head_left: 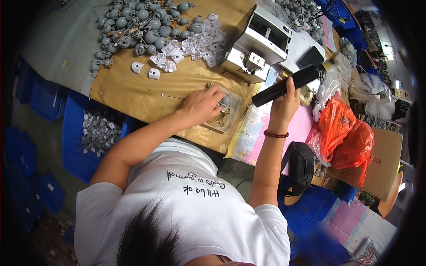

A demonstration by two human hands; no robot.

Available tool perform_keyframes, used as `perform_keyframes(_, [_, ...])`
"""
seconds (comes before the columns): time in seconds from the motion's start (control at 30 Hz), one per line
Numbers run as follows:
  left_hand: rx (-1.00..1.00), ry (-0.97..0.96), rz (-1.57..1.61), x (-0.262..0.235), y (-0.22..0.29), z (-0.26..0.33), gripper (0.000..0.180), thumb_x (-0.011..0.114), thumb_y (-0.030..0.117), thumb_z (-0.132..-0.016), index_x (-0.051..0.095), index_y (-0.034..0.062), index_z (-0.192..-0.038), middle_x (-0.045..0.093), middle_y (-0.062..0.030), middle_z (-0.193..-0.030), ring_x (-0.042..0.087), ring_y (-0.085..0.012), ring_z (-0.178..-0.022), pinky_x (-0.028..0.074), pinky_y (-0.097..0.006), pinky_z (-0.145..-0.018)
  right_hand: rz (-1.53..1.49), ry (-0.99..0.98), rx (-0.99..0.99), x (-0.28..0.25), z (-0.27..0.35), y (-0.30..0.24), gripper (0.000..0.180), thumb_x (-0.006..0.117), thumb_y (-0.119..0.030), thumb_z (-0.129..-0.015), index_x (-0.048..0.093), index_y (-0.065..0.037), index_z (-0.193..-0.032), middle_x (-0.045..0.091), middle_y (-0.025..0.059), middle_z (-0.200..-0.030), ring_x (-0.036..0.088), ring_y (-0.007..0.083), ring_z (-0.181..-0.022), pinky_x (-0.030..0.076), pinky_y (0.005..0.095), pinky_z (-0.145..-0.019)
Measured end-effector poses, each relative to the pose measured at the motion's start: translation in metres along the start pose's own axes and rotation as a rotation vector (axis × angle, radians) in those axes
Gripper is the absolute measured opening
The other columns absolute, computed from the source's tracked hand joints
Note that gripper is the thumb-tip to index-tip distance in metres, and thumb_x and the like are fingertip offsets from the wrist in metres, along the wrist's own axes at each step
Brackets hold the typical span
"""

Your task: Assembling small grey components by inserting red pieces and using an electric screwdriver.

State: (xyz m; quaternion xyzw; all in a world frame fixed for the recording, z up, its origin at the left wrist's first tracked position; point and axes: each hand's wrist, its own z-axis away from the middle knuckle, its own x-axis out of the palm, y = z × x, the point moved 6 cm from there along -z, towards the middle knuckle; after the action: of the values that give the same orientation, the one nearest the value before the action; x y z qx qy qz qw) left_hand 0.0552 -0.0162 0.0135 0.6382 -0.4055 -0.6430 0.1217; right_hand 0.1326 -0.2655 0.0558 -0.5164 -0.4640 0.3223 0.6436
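Note:
My left hand (202, 105) is closed on a small grey ball-shaped part (226, 99) at a square block (218, 127) on the bench. The fingers partly cover the part and the block's top. A thin wire (171, 96) sticks out to the left of that hand. My right hand (286, 104) grips a black electric screwdriver (301, 78). Its thin bit slants down to the left, pointing toward the block and apart from the grey part.
Grey ball parts with wires (142, 15) and translucent white plastic pieces (195, 44) lie heaped beyond my left hand. A white box-shaped machine (253, 48) stands at the back. Red plastic bags (337, 128) and a black pouch (299, 166) sit right; a blue bin (75, 137), lower left.

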Motion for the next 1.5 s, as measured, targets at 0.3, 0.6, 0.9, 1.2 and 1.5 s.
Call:
perform_keyframes(0.3, [0.256, 0.199, -0.044, -0.007, 0.007, 0.014, 0.036, 0.074, 0.015, -0.079, 0.065, 0.0099, -0.114, 0.067, -0.0053, -0.106, 0.065, -0.0263, -0.087, 0.053, -0.037, -0.075, 0.623, -0.396, -0.095, 0.043, 0.089, 0.058, 0.017, 0.069, -0.007, -0.089, 0.069, -0.001, -0.105, 0.067, 0.0115, -0.106, 0.064, 0.0205, -0.095, 0.053, 0.0307, -0.082])
perform_keyframes(0.6, [0.292, 0.221, 0.060, -0.018, 0.010, 0.010, 0.032, 0.074, 0.014, -0.081, 0.067, 0.0081, -0.112, 0.068, -0.0074, -0.107, 0.067, -0.0275, -0.088, 0.054, -0.037, -0.076, 0.274, -0.224, -0.069, 0.065, 0.073, 0.039, 0.021, 0.062, -0.017, -0.099, 0.069, 0.003, -0.098, 0.070, 0.0040, -0.094, 0.060, 0.0089, -0.084, 0.047, 0.0238, -0.078])
perform_keyframes(0.9, [-0.330, -0.308, -0.155, -0.173, -0.041, 0.097, 0.034, 0.073, 0.015, -0.080, 0.065, 0.0073, -0.112, 0.067, -0.0120, -0.104, 0.065, -0.0333, -0.091, 0.052, -0.040, -0.078, 0.195, -0.393, 0.205, 0.031, 0.089, 0.070, 0.023, 0.061, -0.019, -0.099, 0.069, 0.002, -0.101, 0.071, 0.0060, -0.096, 0.063, 0.0103, -0.086, 0.050, 0.0248, -0.078])
perform_keyframes(1.2, [-0.299, 0.310, -0.368, -0.130, -0.114, 0.077, 0.031, 0.072, 0.018, -0.085, 0.064, 0.0068, -0.112, 0.063, -0.0159, -0.101, 0.059, -0.0362, -0.096, 0.048, -0.044, -0.081, 0.568, -0.149, 0.094, -0.058, 0.058, 0.074, 0.016, 0.065, -0.013, -0.095, 0.070, 0.001, -0.100, 0.071, 0.0060, -0.093, 0.061, 0.0099, -0.081, 0.050, 0.0248, -0.071])
perform_keyframes(1.5, [-0.181, 0.371, -0.305, -0.086, -0.108, 0.069, 0.032, 0.073, 0.009, -0.080, 0.064, 0.0082, -0.111, 0.059, -0.0132, -0.100, 0.054, -0.0353, -0.098, 0.045, -0.044, -0.086, 1.252, 0.107, -0.639, -0.126, -0.004, 0.050, 0.013, 0.063, -0.001, -0.088, 0.067, -0.004, -0.100, 0.064, 0.0129, -0.101, 0.056, 0.0343, -0.101, 0.048, 0.0400, -0.085])
